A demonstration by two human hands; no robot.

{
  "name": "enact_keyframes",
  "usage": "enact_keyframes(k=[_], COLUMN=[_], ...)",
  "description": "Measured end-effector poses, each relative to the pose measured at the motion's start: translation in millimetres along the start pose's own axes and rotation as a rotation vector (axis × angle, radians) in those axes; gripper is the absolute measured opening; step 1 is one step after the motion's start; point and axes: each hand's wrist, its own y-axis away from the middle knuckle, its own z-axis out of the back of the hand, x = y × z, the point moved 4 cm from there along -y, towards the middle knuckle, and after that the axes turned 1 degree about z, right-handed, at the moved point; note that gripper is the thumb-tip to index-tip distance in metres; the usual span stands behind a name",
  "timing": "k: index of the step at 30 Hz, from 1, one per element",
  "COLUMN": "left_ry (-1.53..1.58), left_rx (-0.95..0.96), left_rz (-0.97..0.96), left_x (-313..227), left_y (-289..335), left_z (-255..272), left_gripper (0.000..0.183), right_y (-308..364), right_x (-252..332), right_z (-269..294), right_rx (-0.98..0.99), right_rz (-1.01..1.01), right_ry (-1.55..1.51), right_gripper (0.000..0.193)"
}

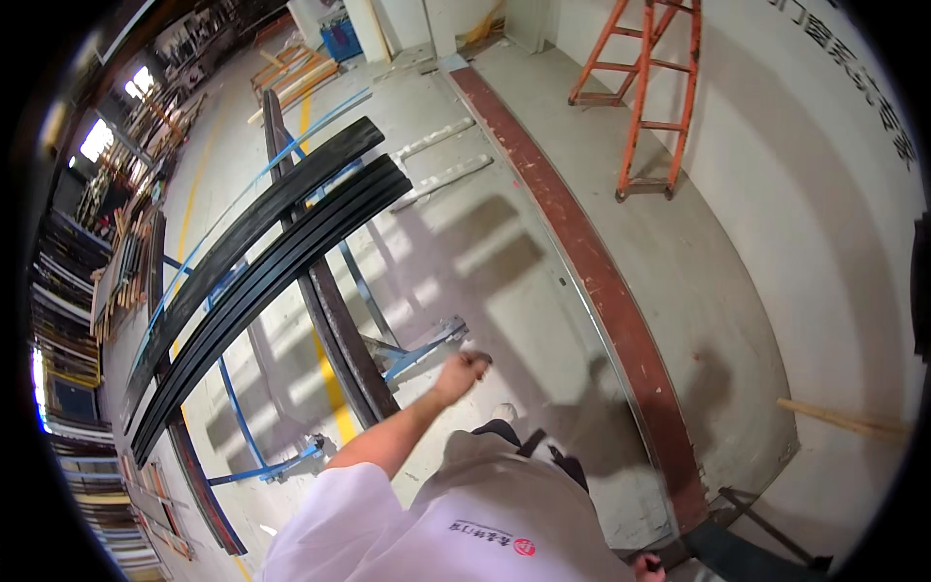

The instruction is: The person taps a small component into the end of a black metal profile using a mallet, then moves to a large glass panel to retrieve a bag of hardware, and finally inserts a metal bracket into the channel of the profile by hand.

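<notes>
Hanging near blue trestle, left hand; right hand low; grips unclear; black profiles left, ladder ahead.

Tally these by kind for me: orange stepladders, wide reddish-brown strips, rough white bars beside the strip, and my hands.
Orange stepladder: 1
Wide reddish-brown strip: 1
Rough white bars: 2
Hands: 2, left hand and right hand
Total: 6

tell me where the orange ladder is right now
In the head view, the orange ladder stands at the upper right, between the long red-brown strip on its left and the white wall on its right.
</notes>
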Motion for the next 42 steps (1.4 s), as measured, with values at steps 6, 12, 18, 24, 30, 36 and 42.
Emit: enact_keyframes(k=[6, 12, 18, 24, 30, 36, 42], left_ry=[0.066, -0.558, -0.894, -0.963, -1.096, -0.985, -1.002], left_rx=[-0.656, -0.786, -0.665, -0.46, -0.345, -0.457, -0.422], left_rz=[0.045, -0.214, -0.009, 0.051, 0.067, 0.061, 0.088], left_x=[-68, -124, -141, -151, -163, -166, -166], left_y=[-75, -159, -226, -254, -275, -272, -270], left_z=[181, 304, 322, 331, 327, 324, 321], left_gripper=[0.025, 0.026, 0.036, 0.045, 0.043, 0.041, 0.049], right_y=[-60, -173, -178, -190, -195, -186, -179], right_x=[-14, -9, -124, -247, -301, -323, -320], right_z=[-458, -797, -1052, -1118, -1149, -1151, -1162], right_rx=[0.139, 0.675, 0.824, 0.968, 1.051, 1.161, 1.14], right_rz=[0.217, 0.569, 0.058, -0.122, -0.095, -0.17, -0.212], right_ry=[0.883, 1.168, 1.195, 1.271, 1.366, 1.309, 1.488], right_gripper=[0.018, 0.012, 0.03, 0.03, 0.038, 0.046, 0.039])
